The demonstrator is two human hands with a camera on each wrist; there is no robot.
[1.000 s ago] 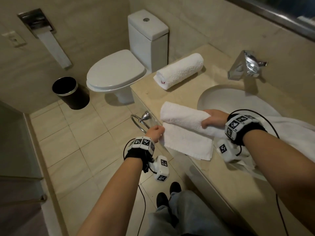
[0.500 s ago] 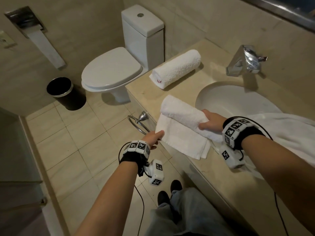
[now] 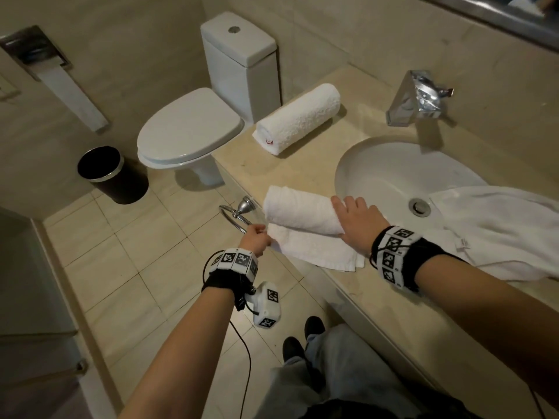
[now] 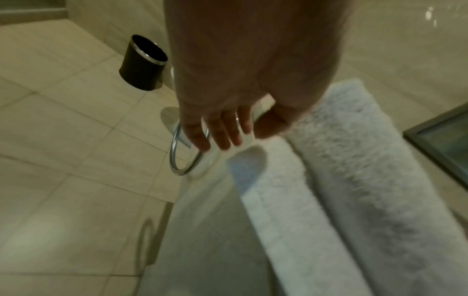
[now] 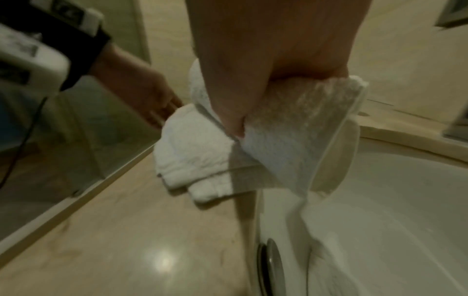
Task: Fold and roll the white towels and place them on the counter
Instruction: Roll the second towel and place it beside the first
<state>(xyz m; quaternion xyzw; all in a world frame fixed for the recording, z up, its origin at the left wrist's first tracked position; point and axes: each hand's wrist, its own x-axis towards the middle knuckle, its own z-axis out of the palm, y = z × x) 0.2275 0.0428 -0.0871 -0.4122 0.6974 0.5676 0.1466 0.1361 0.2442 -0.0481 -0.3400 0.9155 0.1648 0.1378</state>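
Observation:
A half-rolled white towel (image 3: 299,213) lies at the front edge of the beige counter (image 3: 302,164), with its flat tail nearest me. My right hand (image 3: 354,219) lies over the right end of the roll; in the right wrist view its thumb and fingers (image 5: 235,112) grip the roll (image 5: 197,156). Off the counter's edge, my left hand (image 3: 255,237) touches the towel's left end with loose fingers (image 4: 228,130) beside the roll (image 4: 367,180). A finished rolled towel (image 3: 298,117) sits at the back left of the counter. Another white towel (image 3: 499,231) lies unfolded over the sink's right side.
The white sink (image 3: 393,176) and chrome faucet (image 3: 417,98) take up the counter's right half. A chrome towel ring (image 3: 234,219) hangs below the counter edge by my left hand. A toilet (image 3: 187,128) and a black bin (image 3: 112,173) stand on the tiled floor to the left.
The roll has turned a little toward me, so the flat tail is shorter. My right hand lies flatter over it. My left hand stays at the towel's left end.

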